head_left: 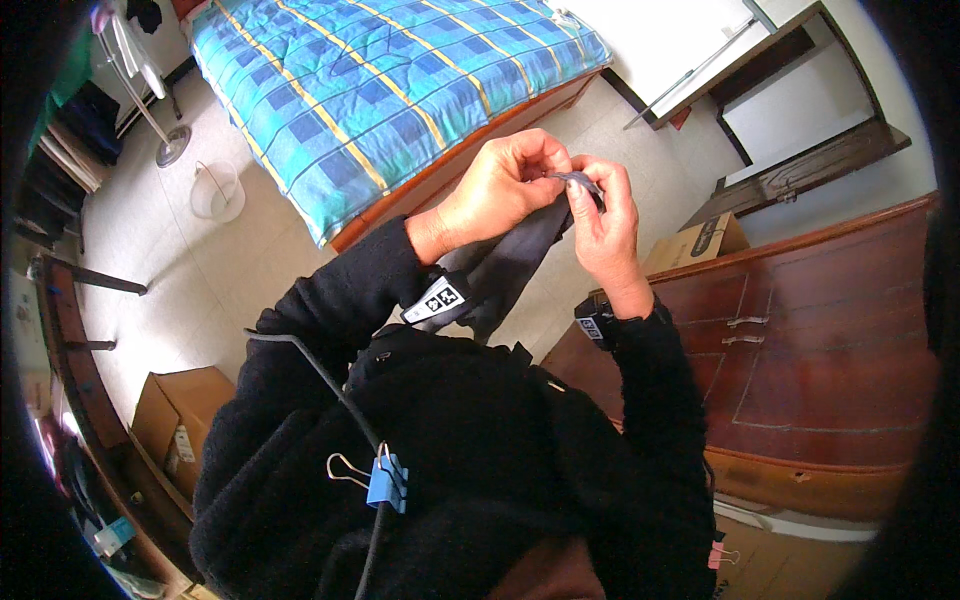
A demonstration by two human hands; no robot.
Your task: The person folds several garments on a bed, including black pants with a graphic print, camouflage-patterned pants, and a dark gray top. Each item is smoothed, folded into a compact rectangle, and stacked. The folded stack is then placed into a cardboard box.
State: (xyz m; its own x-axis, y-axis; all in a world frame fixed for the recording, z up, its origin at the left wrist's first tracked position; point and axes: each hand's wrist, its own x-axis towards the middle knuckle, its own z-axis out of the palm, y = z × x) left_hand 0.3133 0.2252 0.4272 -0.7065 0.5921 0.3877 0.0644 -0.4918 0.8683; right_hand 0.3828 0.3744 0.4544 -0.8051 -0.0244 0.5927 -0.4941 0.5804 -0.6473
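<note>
A dark grey piece of cloth (522, 262) is held up in front of my body, its gathered top edge pinched between both hands. My left hand (500, 190) is closed, its thumb and curled fingers on that edge from the left. Close by, my right hand (608, 222) is also closed, with the thumb and bent fingers on the same edge. The rest of the cloth hangs down behind my left wrist, where sleeve and hand partly hide it. What kind of garment or fabric item it is, I cannot make out.
A bed with a blue checked quilt (350, 95) stands ahead. To the left are a white bucket (217, 192), a round metal stand base (173, 147) and an open cardboard box (195, 400). A dark red wooden cabinet (810, 350) fills the right side. A blue binder clip (388, 484) holds a cable on my clothing.
</note>
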